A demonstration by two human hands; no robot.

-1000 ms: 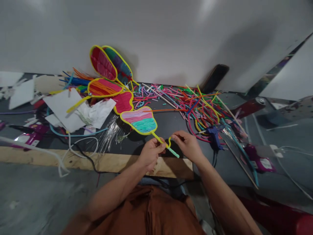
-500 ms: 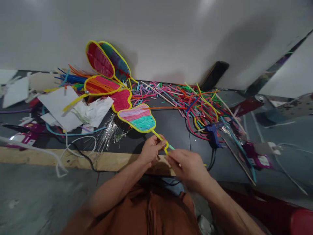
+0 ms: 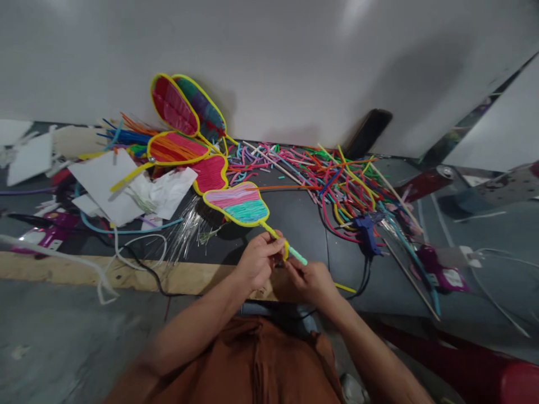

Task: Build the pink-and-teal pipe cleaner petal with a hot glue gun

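A fan-shaped craft piece [image 3: 238,204], pink and teal inside a yellow border, lies on the dark table [image 3: 295,219] with its handle toward me. My left hand [image 3: 256,261] is closed around that handle. My right hand [image 3: 309,280] is closed on a yellow pipe cleaner [image 3: 286,249] looped around the handle, just below its mint-green tip [image 3: 298,257]. The pipe cleaner's loose end [image 3: 345,288] trails to the right of my right hand.
More finished fans [image 3: 185,109] lean on the wall at the back left. A tangle of coloured pipe cleaners [image 3: 337,174] covers the back right, with a blue glue gun [image 3: 367,230] beside it. White paper scraps [image 3: 113,185] and cables lie left. A wooden plank [image 3: 126,275] edges the table.
My right hand has swung from above the handle round to below it, carrying the yellow pipe cleaner round the handle. My left hand has kept its grip on the handle.
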